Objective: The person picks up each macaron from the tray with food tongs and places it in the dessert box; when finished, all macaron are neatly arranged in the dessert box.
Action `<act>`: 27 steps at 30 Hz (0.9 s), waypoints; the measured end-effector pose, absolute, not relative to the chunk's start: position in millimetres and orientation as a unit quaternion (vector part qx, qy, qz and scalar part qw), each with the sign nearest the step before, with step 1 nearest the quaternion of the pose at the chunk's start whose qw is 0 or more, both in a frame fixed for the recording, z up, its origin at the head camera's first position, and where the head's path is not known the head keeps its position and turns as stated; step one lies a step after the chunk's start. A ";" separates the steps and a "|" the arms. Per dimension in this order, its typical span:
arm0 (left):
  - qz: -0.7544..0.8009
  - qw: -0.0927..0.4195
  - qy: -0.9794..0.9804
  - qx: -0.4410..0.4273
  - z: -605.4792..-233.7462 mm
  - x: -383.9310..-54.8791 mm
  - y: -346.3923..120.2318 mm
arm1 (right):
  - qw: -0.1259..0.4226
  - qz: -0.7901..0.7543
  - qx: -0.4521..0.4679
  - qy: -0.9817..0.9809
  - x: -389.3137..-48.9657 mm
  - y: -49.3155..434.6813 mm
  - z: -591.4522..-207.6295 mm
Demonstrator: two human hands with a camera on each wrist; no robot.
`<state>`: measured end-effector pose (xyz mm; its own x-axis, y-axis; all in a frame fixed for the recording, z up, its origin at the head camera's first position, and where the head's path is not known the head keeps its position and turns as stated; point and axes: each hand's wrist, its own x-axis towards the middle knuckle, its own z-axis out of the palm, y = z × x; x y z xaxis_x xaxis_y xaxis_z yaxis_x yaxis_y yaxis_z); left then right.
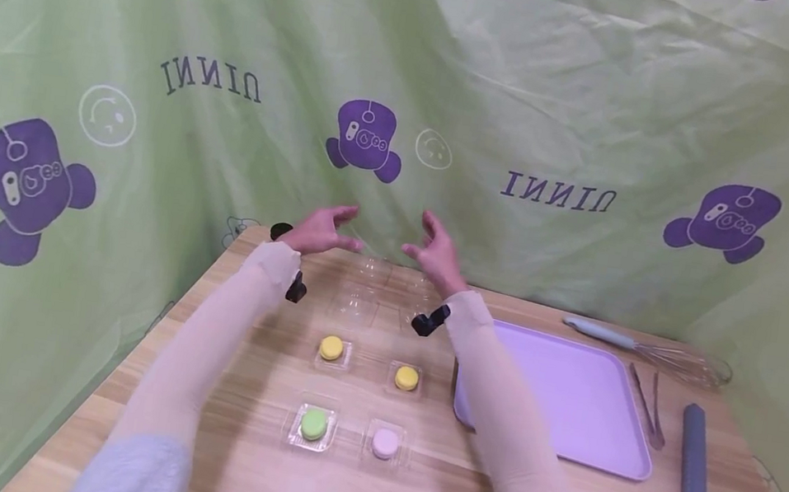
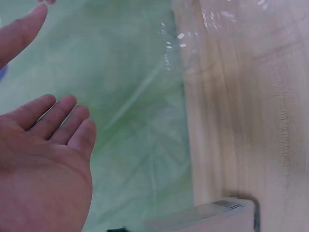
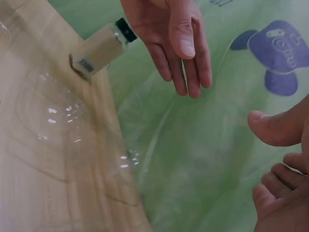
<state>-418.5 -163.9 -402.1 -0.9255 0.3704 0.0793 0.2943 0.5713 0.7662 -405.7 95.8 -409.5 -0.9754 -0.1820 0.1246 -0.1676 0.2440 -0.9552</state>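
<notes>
Clear plastic lids [image 1: 357, 303] lie in a group at the far side of the desk [image 1: 251, 427], in front of the green cloth [image 1: 571, 95]; the right arm and hand hide some of them, so I cannot tell their full number. The left hand [image 1: 322, 230] hovers at the far edge, near the left-hand lids, its grip wide, thumb apart from the nearly straight fingers. The right hand [image 1: 440, 258] hovers across from it with a wide grip too, thumb spread from the fingers. The palms face each other, well apart. A bottle [image 3: 99, 50] with a black cap stands on the desk near the left hand.

Nearer the person, four macarons sit in small clear trays: a yellow one [image 1: 331, 347] at far left, another yellow one [image 1: 406, 378] at far right, a green one [image 1: 314, 424] at near left and a pink one [image 1: 384, 443] at near right. To the right lies a purple tray [image 1: 569, 394], partly behind the right forearm. Beyond it are a whisk [image 1: 603, 333], tongs [image 1: 653, 426] and a blue-grey rolling pin [image 1: 695, 489].
</notes>
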 end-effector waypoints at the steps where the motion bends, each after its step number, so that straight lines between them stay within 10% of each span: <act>1: 0.422 0.052 0.886 0.184 -405.0 -420.7 -163.8 | 0.015 -0.603 -0.110 0.790 -408.0 92.6 -413.4; 27: 0.354 0.135 0.912 0.159 -450.7 -445.4 -153.6 | 0.113 -0.471 -0.025 0.875 -425.5 44.1 -458.2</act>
<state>-445.4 -153.6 -450.7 -0.9132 0.3851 -0.1335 0.1942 0.6990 0.6882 -425.5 44.1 -458.2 -0.9731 -0.1504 -0.1745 0.0627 0.5560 -0.8288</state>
